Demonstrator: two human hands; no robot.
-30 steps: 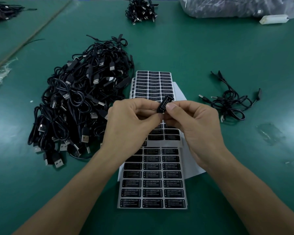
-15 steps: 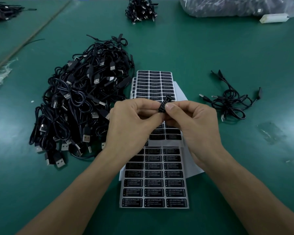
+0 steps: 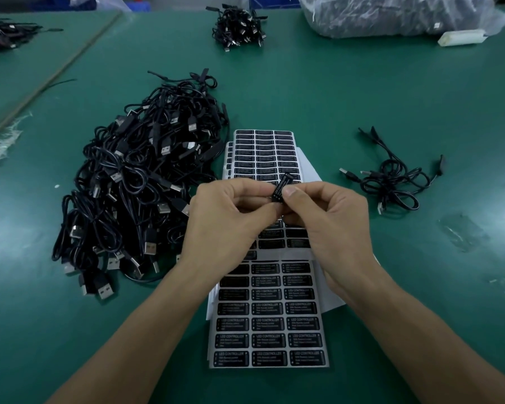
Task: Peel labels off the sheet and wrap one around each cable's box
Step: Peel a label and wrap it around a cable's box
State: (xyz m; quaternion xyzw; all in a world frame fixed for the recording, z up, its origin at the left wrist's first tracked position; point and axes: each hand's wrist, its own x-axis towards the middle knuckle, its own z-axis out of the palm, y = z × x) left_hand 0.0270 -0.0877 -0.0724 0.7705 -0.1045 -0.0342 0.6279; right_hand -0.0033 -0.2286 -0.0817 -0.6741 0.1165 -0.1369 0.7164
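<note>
A small black cable box (image 3: 281, 187) with a white-lettered label on it is pinched between my left hand (image 3: 231, 217) and my right hand (image 3: 327, 220), held above the label sheets. The box's own cable is hidden behind my fingers. The near label sheet (image 3: 270, 322) lies flat on the green table with rows of black labels. A second label sheet (image 3: 263, 154) lies just beyond my hands, on top of more sheets.
A large heap of black USB cables (image 3: 134, 185) lies left of the sheets. A small bunch of cables (image 3: 391, 182) lies to the right. Another cable bundle (image 3: 238, 26) and a plastic bag (image 3: 391, 16) sit at the table's far side.
The box has turned slightly between my fingertips, so its lettered label face now shows. Both hands stay in the same place above the sheets.
</note>
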